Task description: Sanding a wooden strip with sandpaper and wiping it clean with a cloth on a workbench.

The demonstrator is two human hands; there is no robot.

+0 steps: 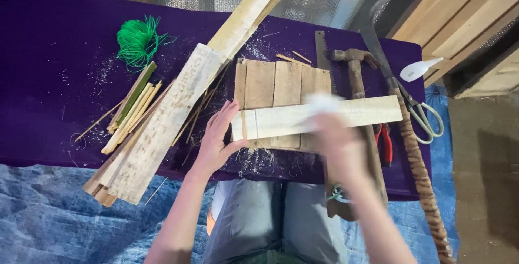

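**Pale slat pinned on a board block, one hand a blur over it**

So the pale slat (319, 117) lies crosswise on a small block of wooden boards (281, 84), near the front edge of the purple-covered bench (48, 69). The left hand (219, 137) is spread flat, fingers wide and thumb pressed against the slat's left end, not wrapped around anything. My read is it's just bracing the piece so it doesn't slide. The right hand (338, 142) is motion-blurred over the middle of the slat with something whitish (323, 103) under or in the fingers, and honestly I can't tell how tight the grip is or what exactly it's holding. The board block seems to act as a raised rest, keeping the slat up off the cloth.

Tools sit lined up on the right, handles toward the person, easy to grab: a hand saw (323, 58), hammer (357, 69), scissors (424, 115), red-handled pliers (384, 144) and a long blade with a wrapped handle (419, 172). On the left there's a stack of long planks (178, 107), thin split strips (132, 110) and a coil of green cord (138, 39). Shavings are scattered around the block.

No boxes, bins or trays anywhere that I can see, everything just lies loose on the cloth
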